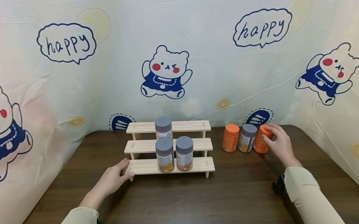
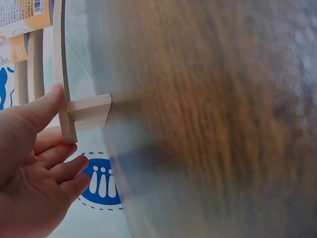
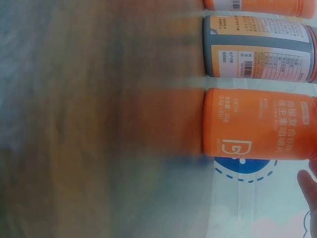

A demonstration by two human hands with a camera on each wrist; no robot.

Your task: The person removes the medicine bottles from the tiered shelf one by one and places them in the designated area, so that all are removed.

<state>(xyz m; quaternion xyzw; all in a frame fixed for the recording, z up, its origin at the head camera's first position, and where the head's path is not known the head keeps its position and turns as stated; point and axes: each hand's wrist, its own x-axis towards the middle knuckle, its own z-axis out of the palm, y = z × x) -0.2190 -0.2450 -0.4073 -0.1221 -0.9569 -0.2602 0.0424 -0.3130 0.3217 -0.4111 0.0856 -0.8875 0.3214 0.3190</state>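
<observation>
A small three-step wooden display rack [image 1: 146, 168] stands on the table. My left hand [image 1: 112, 177] pinches the left end of its lowest step, and the left wrist view shows the thumb [image 2: 49, 101] against that board. Two grey-capped bottles [image 1: 165, 156] [image 1: 184, 154] stand upright on the lowest step; another grey-capped bottle [image 1: 163, 125] is further back, its base hidden. To the right of the rack, my right hand [image 1: 280, 144] grips the rightmost orange bottle [image 3: 257, 124] around its cap. That bottle is upright, and the fingers are mostly out of the right wrist view.
Left of the held bottle are a grey-capped bottle [image 1: 247, 139] and another orange bottle [image 1: 230, 139], all close together in a row. Dark wooden table [image 1: 190, 207] spreads in front of the rack. A printed cloth [image 1: 214, 71] hangs behind and along both sides.
</observation>
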